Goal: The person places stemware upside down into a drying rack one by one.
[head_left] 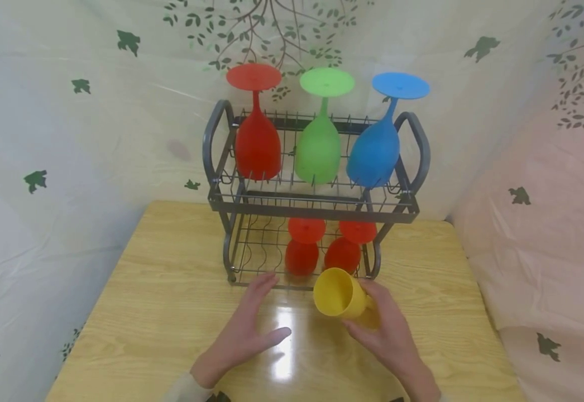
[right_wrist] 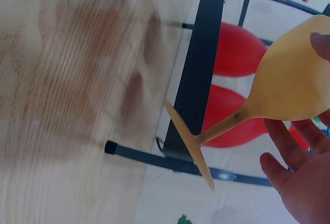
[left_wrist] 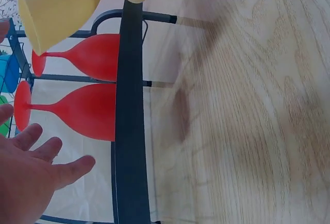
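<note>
My right hand (head_left: 387, 329) holds a yellow goblet (head_left: 333, 293) by its bowl, above the tabletop in front of the rack. In the head view the goblet's mouth faces up toward me; in the right wrist view the stem and round foot (right_wrist: 191, 145) angle down past the rack's front bar. My left hand (head_left: 242, 332) hovers to the left of the goblet with fingers spread, holding nothing. Two red goblets, one left (head_left: 302, 258) and one right (head_left: 343, 255), stand upside down on the lower shelf, just behind the yellow one.
A dark two-tier wire rack (head_left: 312, 212) stands at the back of the wooden table (head_left: 171, 268). Its upper shelf bears an upside-down red goblet (head_left: 258, 148), a green goblet (head_left: 318, 151) and a tilted blue goblet (head_left: 374, 153). A leaf-patterned sheet (head_left: 96, 139) hangs around the table.
</note>
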### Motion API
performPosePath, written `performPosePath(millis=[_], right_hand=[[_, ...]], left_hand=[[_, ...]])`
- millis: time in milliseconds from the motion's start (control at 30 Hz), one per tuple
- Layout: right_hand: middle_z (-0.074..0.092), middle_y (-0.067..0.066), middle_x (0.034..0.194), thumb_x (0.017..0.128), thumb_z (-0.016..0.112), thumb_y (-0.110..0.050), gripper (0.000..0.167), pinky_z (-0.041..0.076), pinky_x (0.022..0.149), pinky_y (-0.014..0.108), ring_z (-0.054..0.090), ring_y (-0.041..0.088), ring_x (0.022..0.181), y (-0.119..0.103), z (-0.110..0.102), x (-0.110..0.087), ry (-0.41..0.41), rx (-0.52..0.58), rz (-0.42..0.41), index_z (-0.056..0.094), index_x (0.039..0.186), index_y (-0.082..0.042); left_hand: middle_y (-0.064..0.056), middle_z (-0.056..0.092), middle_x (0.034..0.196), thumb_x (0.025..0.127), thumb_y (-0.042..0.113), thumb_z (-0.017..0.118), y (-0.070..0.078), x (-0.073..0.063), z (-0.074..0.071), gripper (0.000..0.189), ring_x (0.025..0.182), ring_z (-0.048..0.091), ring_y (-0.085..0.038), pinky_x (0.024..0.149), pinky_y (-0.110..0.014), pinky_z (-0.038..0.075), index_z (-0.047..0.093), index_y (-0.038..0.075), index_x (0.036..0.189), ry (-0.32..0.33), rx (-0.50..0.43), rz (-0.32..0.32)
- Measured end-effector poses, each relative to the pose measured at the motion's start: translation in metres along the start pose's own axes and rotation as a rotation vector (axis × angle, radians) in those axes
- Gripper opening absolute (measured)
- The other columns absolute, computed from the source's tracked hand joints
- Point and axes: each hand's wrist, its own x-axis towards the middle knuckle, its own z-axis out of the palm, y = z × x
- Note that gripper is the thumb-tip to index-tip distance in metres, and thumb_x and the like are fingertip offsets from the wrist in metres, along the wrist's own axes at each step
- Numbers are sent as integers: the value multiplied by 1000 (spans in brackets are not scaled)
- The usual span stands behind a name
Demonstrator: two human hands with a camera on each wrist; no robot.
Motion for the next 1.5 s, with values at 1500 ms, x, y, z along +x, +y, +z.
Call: performPosePath(millis=[1500], right_hand=[[60,5,139,66,94,-39,83,48,97,50,60,27,120,-28,29,4,-233,-306,-274,62,138,-12]], left_hand=[[-11,52,140,80,31,84,7,6,28,70,119,56,-25,85,-35,60,56,12,141,-9,-158,69]])
